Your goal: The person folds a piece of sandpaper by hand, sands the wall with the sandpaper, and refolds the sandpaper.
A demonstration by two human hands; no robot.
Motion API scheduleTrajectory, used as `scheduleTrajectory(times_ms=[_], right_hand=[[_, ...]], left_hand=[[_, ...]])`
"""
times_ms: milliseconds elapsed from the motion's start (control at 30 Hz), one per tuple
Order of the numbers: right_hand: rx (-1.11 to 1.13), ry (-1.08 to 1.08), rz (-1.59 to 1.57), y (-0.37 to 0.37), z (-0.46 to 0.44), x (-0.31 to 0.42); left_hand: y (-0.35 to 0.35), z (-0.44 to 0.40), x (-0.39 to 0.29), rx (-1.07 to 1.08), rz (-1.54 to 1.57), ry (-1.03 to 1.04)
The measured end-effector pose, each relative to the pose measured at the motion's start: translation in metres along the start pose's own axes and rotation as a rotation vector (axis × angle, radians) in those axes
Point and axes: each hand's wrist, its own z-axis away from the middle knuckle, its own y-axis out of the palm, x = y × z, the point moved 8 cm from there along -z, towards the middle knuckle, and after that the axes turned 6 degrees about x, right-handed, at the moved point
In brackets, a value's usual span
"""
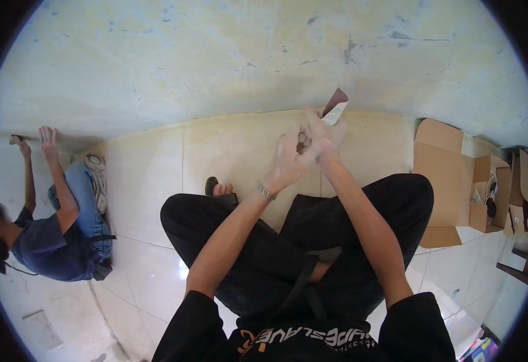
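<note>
Two-handed hold, twelve o'clock: dusty right hand (330, 139) pinches folded, maroon-faced, white-backed paper sheet (336, 112); dusty left hand (288, 161) curls in against it, exact grip hidden. Closeness probably steadies thin sheet. Sheet juts beyond both hands toward one o'clock, near pale, scuffed wall (215, 66).

Glossy tiles (149, 259); matt brown cardboard (442, 181) (plain); scuffed wall (227, 60)
</note>
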Motion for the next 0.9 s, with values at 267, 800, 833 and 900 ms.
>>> scheduleTrajectory(times_ms=[267,800,833,900], right_hand=[[0.174,0.034,0.107,0.008,-0.005,0.0],[0.582,0.287,-0.144,0.037,0.008,-0.016],[0.596,0.314,-0.193,0.038,0.008,-0.018],[0.625,0.365,-0.291,0.043,0.01,-0.019]], left_hand=[[-0.007,-0.007,0.008,0.164,-0.012,-0.069],[-0.039,-0.015,0.001,-0.139,0.056,-0.15],[-0.036,-0.015,-0.004,-0.156,0.164,-0.122],[-0.031,-0.015,-0.014,-0.104,0.075,-0.015]])
